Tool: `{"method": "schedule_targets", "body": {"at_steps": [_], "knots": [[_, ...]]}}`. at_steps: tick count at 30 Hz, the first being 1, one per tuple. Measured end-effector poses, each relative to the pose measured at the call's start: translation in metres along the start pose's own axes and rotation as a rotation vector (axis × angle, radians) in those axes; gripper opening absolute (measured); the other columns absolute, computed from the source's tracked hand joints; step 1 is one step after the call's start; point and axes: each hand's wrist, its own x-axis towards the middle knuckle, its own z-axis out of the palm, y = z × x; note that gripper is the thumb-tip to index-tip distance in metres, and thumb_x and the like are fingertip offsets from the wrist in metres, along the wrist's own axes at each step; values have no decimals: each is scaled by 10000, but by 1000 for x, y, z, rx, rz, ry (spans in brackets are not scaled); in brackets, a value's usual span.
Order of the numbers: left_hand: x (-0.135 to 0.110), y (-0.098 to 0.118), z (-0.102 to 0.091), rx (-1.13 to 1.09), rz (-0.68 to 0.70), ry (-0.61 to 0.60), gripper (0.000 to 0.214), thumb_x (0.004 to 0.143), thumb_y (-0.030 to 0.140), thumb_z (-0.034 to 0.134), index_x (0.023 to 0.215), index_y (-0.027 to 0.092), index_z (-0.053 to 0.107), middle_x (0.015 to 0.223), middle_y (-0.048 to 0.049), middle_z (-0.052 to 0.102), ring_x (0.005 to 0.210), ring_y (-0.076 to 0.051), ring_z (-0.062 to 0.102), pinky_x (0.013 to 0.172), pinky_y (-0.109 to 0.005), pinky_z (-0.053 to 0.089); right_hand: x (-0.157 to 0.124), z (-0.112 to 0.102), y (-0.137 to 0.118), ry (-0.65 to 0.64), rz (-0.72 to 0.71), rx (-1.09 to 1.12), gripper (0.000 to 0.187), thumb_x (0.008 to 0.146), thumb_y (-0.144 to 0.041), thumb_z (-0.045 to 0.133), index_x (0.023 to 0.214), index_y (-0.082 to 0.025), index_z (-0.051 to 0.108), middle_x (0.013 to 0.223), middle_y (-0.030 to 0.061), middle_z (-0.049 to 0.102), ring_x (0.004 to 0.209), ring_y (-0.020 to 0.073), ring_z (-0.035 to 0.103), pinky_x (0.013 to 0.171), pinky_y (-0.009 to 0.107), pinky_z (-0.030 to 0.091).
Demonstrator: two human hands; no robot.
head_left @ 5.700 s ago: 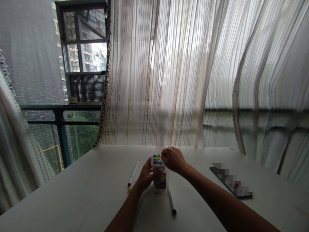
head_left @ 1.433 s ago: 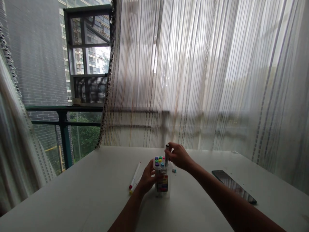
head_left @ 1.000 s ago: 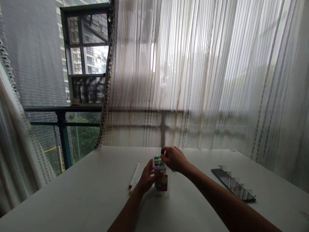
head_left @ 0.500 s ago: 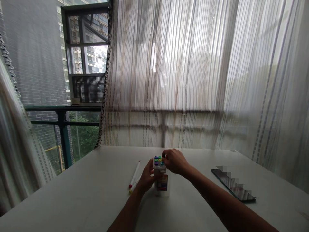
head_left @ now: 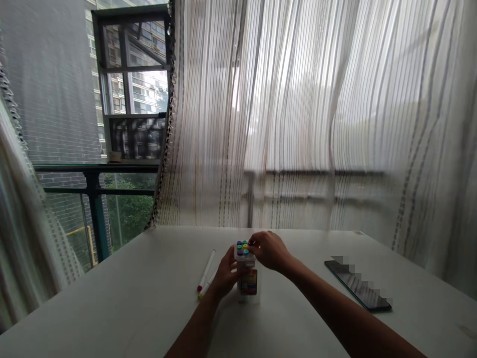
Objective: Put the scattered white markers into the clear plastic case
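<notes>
A clear plastic marker case (head_left: 249, 298) with a dark printed label stands upright on the white table. Several markers (head_left: 245, 246) with purple, green, yellow and blue ends show at its open top. My left hand (head_left: 225, 274) is closed around the case's left side and front. At the top right corner of the case, my right hand (head_left: 269, 249) pinches the dark end of a marker; its lower part is hidden. Left of the case lie two white markers, one with a red end (head_left: 206, 271) and one with a yellow end (head_left: 201, 295), partly behind my left hand.
A dark phone-like slab (head_left: 356, 286), partly blurred out, lies on the right of the white table (head_left: 141, 298). Beyond the far edge hang sheer striped curtains (head_left: 298, 124). A green railing (head_left: 97, 214) and an open window (head_left: 136, 89) are at the left.
My right hand has come down slightly at the case top with the dark marker end. My left hand keeps its hold. The curtain has shifted, and the view has moved a little.
</notes>
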Motion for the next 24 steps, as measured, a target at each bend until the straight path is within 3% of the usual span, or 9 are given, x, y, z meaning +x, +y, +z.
{"method": "schedule_targets", "body": {"at_steps": [9, 19, 24], "knots": [[0, 2, 2, 3, 7, -12, 608, 599, 355, 805, 1105, 178, 518, 997, -84, 628, 941, -268, 587, 728, -295, 454, -5, 0, -2, 7, -10, 26, 166, 791, -237, 552, 879, -177, 679, 784, 36, 689, 681, 149, 605, 587, 237, 385], [0, 1, 1, -1, 6, -1, 607, 598, 348, 807, 1094, 179, 500, 1020, -86, 619, 968, -279, 577, 809, -343, 452, -4, 2, -3, 0, -29, -38, 157, 802, -235, 544, 875, -180, 672, 807, 50, 685, 671, 147, 613, 562, 225, 399], [1, -2, 0, -8, 10, 10, 601, 585, 349, 812, 1070, 180, 499, 1027, -87, 623, 969, -283, 578, 776, -325, 455, -6, -1, -7, 4, -18, -93, 145, 782, -214, 542, 855, -185, 664, 774, 46, 679, 645, 151, 607, 531, 229, 367]]}}
